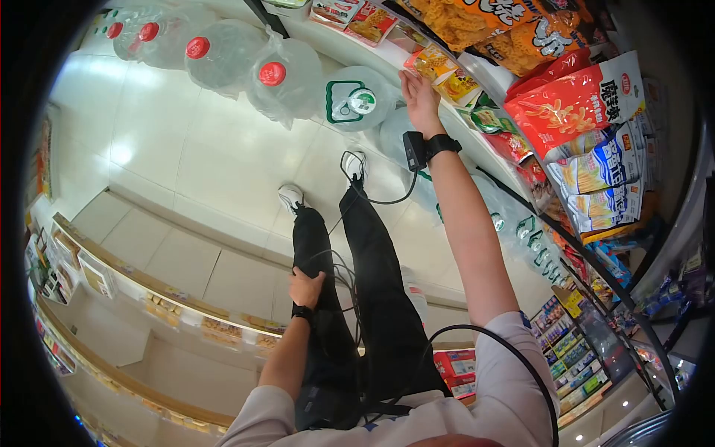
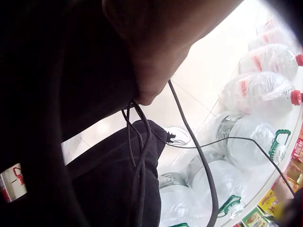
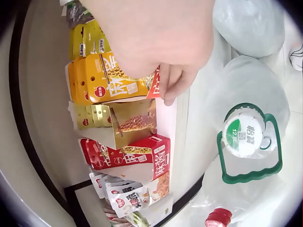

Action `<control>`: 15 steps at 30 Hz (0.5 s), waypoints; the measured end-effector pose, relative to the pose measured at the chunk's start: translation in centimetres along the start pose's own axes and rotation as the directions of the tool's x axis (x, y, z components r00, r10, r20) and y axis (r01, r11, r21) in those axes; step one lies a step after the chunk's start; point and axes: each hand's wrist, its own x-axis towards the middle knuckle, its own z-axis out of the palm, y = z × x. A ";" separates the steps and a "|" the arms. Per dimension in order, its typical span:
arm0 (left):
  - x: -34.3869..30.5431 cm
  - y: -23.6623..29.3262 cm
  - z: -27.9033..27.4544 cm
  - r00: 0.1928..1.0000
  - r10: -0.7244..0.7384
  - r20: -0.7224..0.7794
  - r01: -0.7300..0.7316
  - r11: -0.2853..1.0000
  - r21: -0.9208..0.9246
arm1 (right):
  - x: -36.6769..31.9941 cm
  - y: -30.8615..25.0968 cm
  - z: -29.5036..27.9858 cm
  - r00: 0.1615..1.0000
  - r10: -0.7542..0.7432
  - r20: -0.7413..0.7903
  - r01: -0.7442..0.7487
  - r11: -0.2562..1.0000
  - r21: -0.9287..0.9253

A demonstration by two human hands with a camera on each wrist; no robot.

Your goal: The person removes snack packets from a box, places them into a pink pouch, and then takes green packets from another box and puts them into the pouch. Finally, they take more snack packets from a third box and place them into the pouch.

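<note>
My right hand [image 1: 422, 102] reaches to a low shelf at the floor's edge. In the right wrist view its fingers [image 3: 176, 81] bend down at the front edge of a yellow box of snack packets [image 3: 102, 78], overlapping its red corner. The thumb side is hidden behind the hand. Beside it are an open box of gold packets [image 3: 135, 120] and a red box of snack packets [image 3: 128, 153]. My left hand [image 1: 305, 287] rests on the thigh of the black trousers [image 1: 387, 313], holding nothing, with a black cable [image 2: 139, 142] close by.
Large water bottles line the shelf's foot, one with a green handle [image 3: 251, 177], others with red caps [image 1: 272, 73]. Hanging snack bags [image 1: 573, 104] jut out above the right arm. Cables loop across the legs. A low shelf unit [image 1: 179, 298] stands behind on the left.
</note>
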 end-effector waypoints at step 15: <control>-0.3 1.0 -0.8 0.994 -0.068 0.082 0.068 0.998 -0.003 | 2.0 -0.1 6.7 0.909 0.365 0.200 -0.360 0.931 -0.060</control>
